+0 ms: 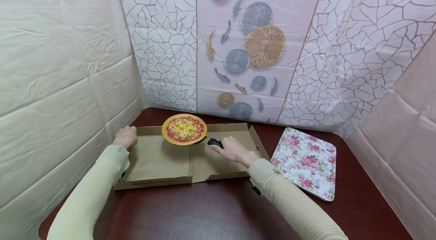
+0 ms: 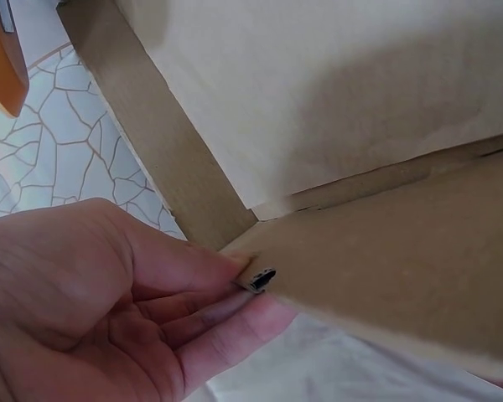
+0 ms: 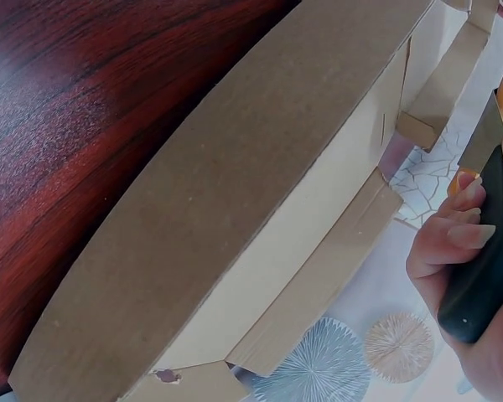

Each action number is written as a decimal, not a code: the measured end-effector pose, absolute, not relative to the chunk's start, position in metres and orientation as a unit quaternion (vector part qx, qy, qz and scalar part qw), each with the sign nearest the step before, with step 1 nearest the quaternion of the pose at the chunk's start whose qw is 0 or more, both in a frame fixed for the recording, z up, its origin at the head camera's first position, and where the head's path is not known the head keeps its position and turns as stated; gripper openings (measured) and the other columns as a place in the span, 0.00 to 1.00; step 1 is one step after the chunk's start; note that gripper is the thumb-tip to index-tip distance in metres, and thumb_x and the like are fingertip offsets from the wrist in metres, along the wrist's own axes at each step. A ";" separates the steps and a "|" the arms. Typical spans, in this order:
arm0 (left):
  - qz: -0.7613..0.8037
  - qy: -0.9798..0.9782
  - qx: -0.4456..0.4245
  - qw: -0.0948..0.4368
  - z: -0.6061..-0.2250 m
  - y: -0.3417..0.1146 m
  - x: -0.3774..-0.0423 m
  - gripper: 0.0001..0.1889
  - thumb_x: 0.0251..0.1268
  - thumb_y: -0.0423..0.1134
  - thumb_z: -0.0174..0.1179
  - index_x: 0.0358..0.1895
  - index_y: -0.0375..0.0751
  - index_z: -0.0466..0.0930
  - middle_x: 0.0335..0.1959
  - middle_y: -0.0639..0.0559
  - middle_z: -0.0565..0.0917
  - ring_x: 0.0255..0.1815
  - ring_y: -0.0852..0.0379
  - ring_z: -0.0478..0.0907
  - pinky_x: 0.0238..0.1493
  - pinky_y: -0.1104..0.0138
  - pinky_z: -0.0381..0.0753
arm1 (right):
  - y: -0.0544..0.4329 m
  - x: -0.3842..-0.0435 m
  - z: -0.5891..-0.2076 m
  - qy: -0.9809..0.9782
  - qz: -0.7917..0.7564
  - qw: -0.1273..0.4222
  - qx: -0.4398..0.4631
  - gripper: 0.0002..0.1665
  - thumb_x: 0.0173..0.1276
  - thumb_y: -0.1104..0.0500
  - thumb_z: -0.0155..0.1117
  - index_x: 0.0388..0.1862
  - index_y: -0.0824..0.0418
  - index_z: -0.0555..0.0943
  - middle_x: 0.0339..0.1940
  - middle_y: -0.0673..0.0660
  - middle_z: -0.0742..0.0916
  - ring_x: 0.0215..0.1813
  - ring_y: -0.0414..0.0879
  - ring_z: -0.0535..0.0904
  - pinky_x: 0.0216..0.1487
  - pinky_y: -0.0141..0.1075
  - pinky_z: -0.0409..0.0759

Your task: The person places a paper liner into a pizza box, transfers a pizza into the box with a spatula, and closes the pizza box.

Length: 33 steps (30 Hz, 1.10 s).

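A toy-like round pizza [image 1: 184, 129] with a yellow rim, red and yellow toppings and green bits appears over the open cardboard pizza box [image 1: 160, 156]. My right hand [image 1: 235, 150] grips the black handle [image 3: 486, 234] of a pizza server, whose metal blade [image 3: 484, 138] reaches to the pizza; most of the blade is hidden. In the left wrist view, the pizza's orange edge [image 2: 2, 71] stands apart from the cardboard. At the box's left side, my left hand [image 2: 109, 293] pinches the edge of its wall between thumb and fingers.
A white tray [image 1: 303, 162] with pink flowers lies right of the box on the dark red-brown table [image 1: 190, 209]. Cream cloth [image 1: 68, 62] walls the left side, and a patterned sheet [image 1: 167, 35] hangs behind the table.
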<state>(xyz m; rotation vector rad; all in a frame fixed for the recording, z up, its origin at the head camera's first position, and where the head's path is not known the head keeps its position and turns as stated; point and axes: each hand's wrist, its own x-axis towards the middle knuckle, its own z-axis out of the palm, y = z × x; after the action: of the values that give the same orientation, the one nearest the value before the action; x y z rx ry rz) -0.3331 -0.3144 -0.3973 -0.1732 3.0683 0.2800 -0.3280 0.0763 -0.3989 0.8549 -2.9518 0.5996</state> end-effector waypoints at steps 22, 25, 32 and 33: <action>0.096 0.994 -0.043 0.023 -0.403 -0.320 -0.336 0.16 0.62 0.27 0.44 0.49 0.22 0.74 0.49 0.22 0.76 0.51 0.25 0.75 0.48 0.42 0.77 | 0.064 -0.328 -0.401 -0.939 0.187 -0.003 0.288 0.24 0.72 0.41 0.53 0.23 0.55 0.74 0.15 0.49 0.75 0.15 0.40 0.66 0.20 0.31 0.62; 0.096 0.994 -0.042 0.024 -0.402 -0.319 -0.335 0.16 0.62 0.27 0.44 0.49 0.22 0.74 0.49 0.21 0.76 0.51 0.25 0.75 0.49 0.42 0.77 | 0.062 -0.328 -0.404 -0.939 0.189 -0.005 0.289 0.23 0.72 0.42 0.54 0.24 0.56 0.74 0.16 0.50 0.75 0.16 0.41 0.67 0.20 0.31 0.63; 0.096 0.994 -0.044 0.023 -0.401 -0.320 -0.335 0.15 0.62 0.27 0.44 0.48 0.23 0.74 0.49 0.22 0.76 0.51 0.25 0.75 0.48 0.42 0.77 | 0.058 -0.327 -0.406 -0.939 0.185 -0.003 0.288 0.23 0.71 0.41 0.54 0.24 0.56 0.74 0.16 0.50 0.76 0.16 0.40 0.67 0.20 0.31 0.63; 0.097 0.994 -0.045 0.023 -0.401 -0.320 -0.335 0.15 0.62 0.27 0.44 0.48 0.23 0.74 0.49 0.22 0.76 0.51 0.25 0.75 0.48 0.42 0.77 | 0.057 -0.327 -0.407 -0.939 0.185 -0.001 0.289 0.23 0.71 0.41 0.54 0.24 0.56 0.74 0.16 0.50 0.75 0.16 0.40 0.67 0.19 0.31 0.63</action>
<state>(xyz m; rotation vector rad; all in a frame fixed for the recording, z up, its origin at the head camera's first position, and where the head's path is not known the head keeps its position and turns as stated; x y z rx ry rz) -0.3350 -0.3196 -0.4011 -0.1378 3.0785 0.3000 -0.3267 0.0573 -0.4065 0.9087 -2.9521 0.5828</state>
